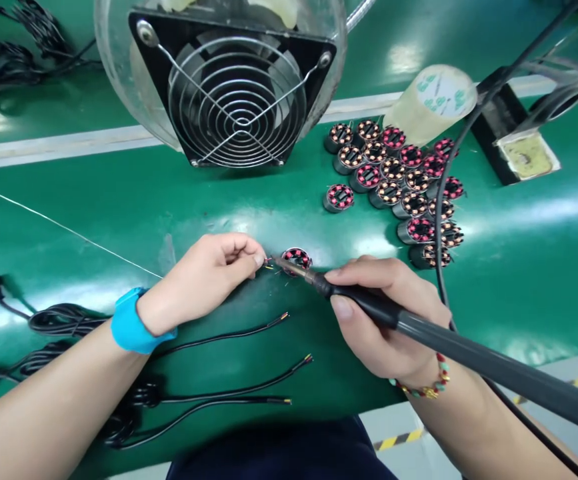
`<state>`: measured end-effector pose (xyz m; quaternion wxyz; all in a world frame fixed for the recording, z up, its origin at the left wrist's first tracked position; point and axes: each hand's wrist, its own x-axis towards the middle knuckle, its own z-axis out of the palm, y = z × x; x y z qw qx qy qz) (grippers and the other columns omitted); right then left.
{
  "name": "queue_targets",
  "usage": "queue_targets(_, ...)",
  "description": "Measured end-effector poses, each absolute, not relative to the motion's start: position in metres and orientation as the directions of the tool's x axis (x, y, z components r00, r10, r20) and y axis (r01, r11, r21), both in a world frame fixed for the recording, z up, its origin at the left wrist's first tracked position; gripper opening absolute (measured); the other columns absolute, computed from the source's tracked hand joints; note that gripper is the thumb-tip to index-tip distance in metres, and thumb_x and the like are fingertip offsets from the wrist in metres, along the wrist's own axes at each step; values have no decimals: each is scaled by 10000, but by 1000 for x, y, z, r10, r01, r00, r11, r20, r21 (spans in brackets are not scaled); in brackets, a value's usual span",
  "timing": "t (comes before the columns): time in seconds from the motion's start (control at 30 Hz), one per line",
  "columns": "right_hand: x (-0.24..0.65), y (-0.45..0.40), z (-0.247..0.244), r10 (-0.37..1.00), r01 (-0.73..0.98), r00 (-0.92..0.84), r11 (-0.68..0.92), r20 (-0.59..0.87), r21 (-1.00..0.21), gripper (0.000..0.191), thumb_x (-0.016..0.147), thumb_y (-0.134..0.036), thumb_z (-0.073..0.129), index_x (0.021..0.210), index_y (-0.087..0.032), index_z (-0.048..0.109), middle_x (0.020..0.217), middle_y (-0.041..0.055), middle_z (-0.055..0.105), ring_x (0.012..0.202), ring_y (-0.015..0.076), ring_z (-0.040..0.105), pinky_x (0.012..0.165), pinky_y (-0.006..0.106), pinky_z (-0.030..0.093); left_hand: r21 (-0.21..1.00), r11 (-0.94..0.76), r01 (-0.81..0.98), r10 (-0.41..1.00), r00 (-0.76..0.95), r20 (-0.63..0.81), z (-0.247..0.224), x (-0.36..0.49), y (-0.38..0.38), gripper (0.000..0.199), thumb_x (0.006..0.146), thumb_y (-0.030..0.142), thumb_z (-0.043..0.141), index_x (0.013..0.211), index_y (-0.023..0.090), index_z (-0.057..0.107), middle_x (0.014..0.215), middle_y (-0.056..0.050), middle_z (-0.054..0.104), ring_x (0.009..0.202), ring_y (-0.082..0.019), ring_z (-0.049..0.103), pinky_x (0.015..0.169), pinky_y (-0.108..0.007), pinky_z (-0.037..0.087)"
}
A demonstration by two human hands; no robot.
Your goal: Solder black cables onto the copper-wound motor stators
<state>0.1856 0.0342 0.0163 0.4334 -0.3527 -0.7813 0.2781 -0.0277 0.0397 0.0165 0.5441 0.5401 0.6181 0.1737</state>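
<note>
My left hand, with a blue wristband at its wrist, pinches thin coloured wires between thumb and fingertips. Just right of those wires a round motor coil with red and black windings rests on the green table. My right hand is closed around the dark handle of a soldering iron. The iron points left, its tip over the coil's left side and near the wire ends. Whether the tip touches the wires cannot be made out.
A fan with a round wire guard stands at the back. Several coils cluster right of it, beside a pale roll and an iron stand. Black cables lie front left. The iron's cord crosses the right side.
</note>
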Motion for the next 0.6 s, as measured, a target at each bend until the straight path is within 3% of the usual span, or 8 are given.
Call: queue_targets(0.6,183,33,11,795,255,-305,599,524,-759,169,803,-117,581,927,-222,626,688,-29,623,554,100,558,515,234,501,788,318,528,884,134,-447,15,-28,41,236,833,352,546,742,160,649,613,19,551,516,-79,431,479,-200,325)
